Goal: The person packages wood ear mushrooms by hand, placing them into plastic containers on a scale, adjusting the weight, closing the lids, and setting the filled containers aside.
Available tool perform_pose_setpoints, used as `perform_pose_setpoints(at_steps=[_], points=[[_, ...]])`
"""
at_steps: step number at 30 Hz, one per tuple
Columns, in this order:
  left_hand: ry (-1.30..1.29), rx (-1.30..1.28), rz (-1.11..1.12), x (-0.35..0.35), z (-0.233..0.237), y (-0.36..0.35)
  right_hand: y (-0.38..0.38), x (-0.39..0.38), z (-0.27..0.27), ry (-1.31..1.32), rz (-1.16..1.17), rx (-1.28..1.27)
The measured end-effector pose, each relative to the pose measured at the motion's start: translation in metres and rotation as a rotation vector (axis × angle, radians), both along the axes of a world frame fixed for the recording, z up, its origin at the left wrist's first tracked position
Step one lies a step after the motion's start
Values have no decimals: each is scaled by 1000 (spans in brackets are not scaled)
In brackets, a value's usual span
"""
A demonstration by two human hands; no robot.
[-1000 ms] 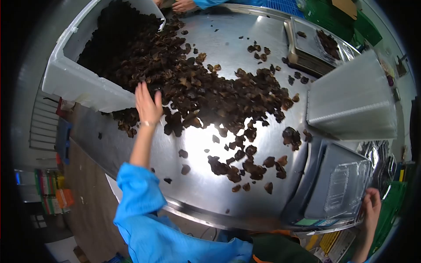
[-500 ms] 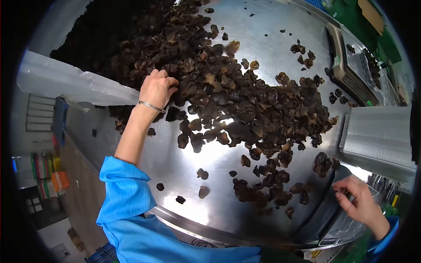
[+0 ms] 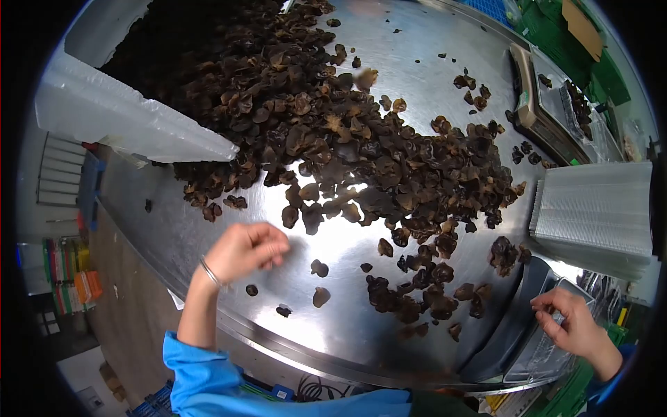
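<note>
A large heap of dark brown, ear-shaped fungus pieces [image 3: 389, 167] lies across the metal table [image 3: 271, 326], with loose pieces scattered around it. My left hand [image 3: 247, 251], with a bracelet at its wrist, hovers over bare metal in front of the heap. Its fingers are curled together, and anything between them is too small to make out. At the right, my right hand [image 3: 570, 323] is above a clear plastic tray [image 3: 538, 358] at the table edge, its thumb and forefinger curved and apart, with nothing visible between them.
A white foam box wall [image 3: 132, 118] juts in from the left beside the heap. On the right stand a scale [image 3: 531, 104] bearing a tray of pieces and a stack of clear trays [image 3: 594, 205]. A dark grey container [image 3: 497, 326] lies near my right hand.
My left hand has moved away from the heap, down towards the front edge of the table. My right hand has barely moved. The view has shifted slightly.
</note>
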State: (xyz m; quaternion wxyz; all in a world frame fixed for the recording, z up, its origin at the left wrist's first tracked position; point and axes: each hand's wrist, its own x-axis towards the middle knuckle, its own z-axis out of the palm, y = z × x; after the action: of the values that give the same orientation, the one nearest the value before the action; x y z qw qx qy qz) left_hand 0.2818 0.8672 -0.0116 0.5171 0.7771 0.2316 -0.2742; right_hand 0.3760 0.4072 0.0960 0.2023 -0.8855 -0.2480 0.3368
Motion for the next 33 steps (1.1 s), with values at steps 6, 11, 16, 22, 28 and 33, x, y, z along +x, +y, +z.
perform_pose_setpoints(at_steps=[6, 11, 16, 22, 28, 33], points=[[-769, 811, 140, 52, -60, 15, 42, -3, -18, 20, 208, 112], [-558, 957, 205, 81, -95, 16, 23, -5, -9, -7, 124, 45], [-427, -173, 605, 72, -89, 10, 14, -1, -16, 10, 55, -13], [-259, -679, 556, 33, -24, -82, 98, 4, -44, 38, 181, 329], [-280, -736, 311, 13, -4, -125, 170, -1, -81, -42, 8, 672], [-167, -862, 406, 9, -7, -128, 166, -13, -94, 352, -384, 739]])
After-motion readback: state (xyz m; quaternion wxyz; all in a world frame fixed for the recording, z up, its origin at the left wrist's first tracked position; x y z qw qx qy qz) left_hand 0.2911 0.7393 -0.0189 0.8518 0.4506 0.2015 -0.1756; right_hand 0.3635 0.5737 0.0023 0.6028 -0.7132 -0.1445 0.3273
